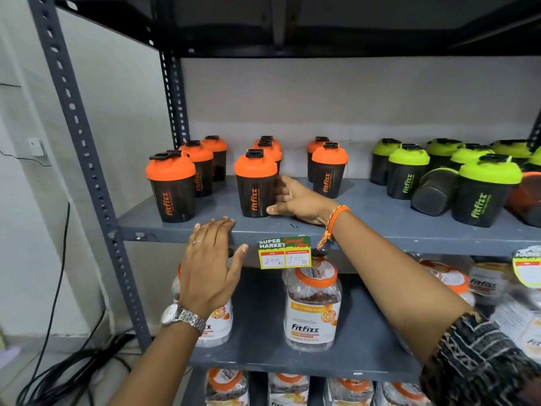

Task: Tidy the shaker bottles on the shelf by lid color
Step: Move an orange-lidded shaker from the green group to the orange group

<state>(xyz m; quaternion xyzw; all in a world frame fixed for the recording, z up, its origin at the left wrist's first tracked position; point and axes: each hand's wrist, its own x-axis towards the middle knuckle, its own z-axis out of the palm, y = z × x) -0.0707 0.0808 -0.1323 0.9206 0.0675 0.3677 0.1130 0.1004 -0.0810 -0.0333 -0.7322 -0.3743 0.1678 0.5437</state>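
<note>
Black shaker bottles stand on the grey shelf (380,218). Orange-lidded ones fill its left half in three rows running back; green-lidded ones (408,171) crowd the right. My right hand (295,200) grips the side of the front orange-lidded shaker (255,183) of the middle row, which stands upright on the shelf. My left hand (212,259) lies open and flat, fingertips resting on the shelf's front edge, holding nothing. One lidless black shaker (433,191) lies on its side among the green ones. At the far right edge an orange-tinted bottle (527,197) lies tilted, partly cut off.
A price tag (284,252) hangs from the shelf's front lip. The shelf below holds clear Fitfizz jars (311,306) with orange lids, and more fill the lowest shelf. A perforated steel upright (85,159) stands at left. Black cables (58,373) lie on the floor.
</note>
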